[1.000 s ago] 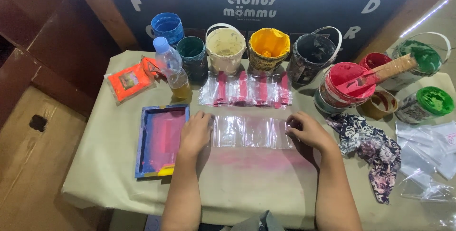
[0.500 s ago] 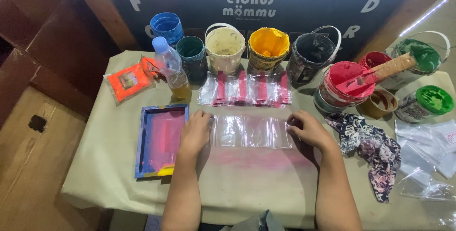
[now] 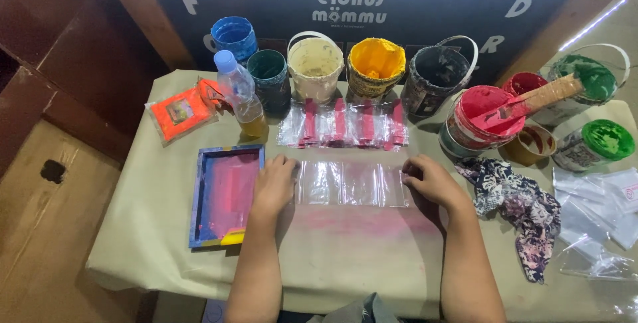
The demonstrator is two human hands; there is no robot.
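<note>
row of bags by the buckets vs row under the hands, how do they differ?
The far row of bags carries red printed bands; the near row of bags is plain and clear. The far row lies untouched; the left hand and right hand press the near row's ends. Both are clear plastic bags laid flat, side by side.

Soft, even light falls from above; the worktop (image 3: 345, 243) is bright while the surroundings stay dim and brownish. Faint shadows lie just beneath the left hand (image 3: 274, 187) and right hand (image 3: 430, 182). Glare glints on the clear bags (image 3: 351, 183) between them. Focus is sharp; edges bow slightly.
</note>
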